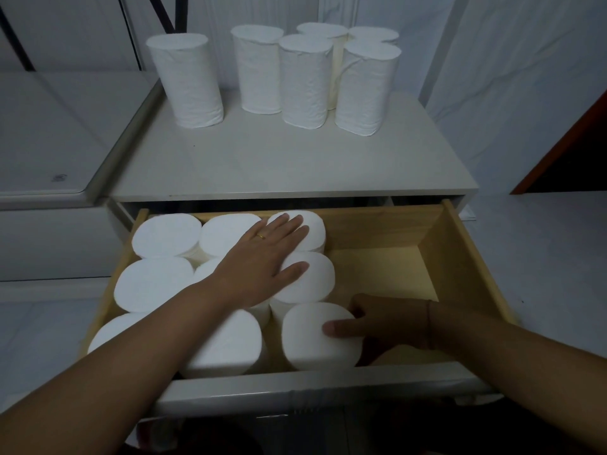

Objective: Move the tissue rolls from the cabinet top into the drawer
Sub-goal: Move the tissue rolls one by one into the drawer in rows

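Note:
Several white tissue rolls (pixel 303 82) stand upright at the back of the white cabinet top (pixel 289 165). The wooden drawer (pixel 466 254) below is pulled out, and several rolls stand packed in its left and middle part. My left hand (pixel 262 257) lies flat, fingers spread, on the tops of the middle rolls, pressing them without gripping. My right hand (pixel 381 320) grips the side of the front-most roll (pixel 315 336), thumb on its top edge, in the drawer's front middle.
The right third of the drawer shows bare wooden floor (pixel 387 274). The drawer's white front panel (pixel 312 385) runs below my arms. A white appliance lid (pixel 49 152) sits left of the cabinet. A white curtain hangs behind, and a dark doorway (pixel 571 159) is at the right.

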`<act>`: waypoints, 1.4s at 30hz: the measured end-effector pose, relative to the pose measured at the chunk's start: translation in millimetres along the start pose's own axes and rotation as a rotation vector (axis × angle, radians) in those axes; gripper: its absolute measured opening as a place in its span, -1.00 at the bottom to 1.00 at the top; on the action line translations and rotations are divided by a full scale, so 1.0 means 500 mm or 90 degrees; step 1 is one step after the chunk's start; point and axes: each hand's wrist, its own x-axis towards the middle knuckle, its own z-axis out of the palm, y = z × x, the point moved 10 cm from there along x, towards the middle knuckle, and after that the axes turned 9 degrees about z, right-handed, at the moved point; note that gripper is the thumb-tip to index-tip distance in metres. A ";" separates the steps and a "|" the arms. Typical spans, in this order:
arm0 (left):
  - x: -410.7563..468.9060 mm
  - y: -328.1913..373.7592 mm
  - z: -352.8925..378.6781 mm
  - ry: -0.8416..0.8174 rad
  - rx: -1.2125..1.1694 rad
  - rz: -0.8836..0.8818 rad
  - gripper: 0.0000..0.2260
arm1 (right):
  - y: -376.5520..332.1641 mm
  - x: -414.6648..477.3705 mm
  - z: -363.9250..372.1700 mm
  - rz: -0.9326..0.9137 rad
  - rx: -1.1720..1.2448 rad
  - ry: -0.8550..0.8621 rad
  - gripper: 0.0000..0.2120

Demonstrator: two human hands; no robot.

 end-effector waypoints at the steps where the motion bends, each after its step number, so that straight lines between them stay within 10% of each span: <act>1: 0.000 0.000 0.000 0.001 0.000 0.001 -0.42 | -0.003 0.000 0.004 -0.001 -0.001 -0.005 -0.69; 20: 0.003 -0.002 0.000 0.007 -0.001 0.000 -0.42 | -0.051 0.030 0.054 -0.072 -0.001 -0.082 -0.79; 30: -0.016 -0.035 -0.094 0.156 -0.045 -0.075 -0.46 | -0.319 -0.125 -0.107 -0.256 -0.459 0.445 -0.62; 42: -0.076 -0.202 -0.152 0.203 -0.049 -0.253 -0.47 | -0.590 0.021 -0.171 -0.476 -0.092 0.536 -0.32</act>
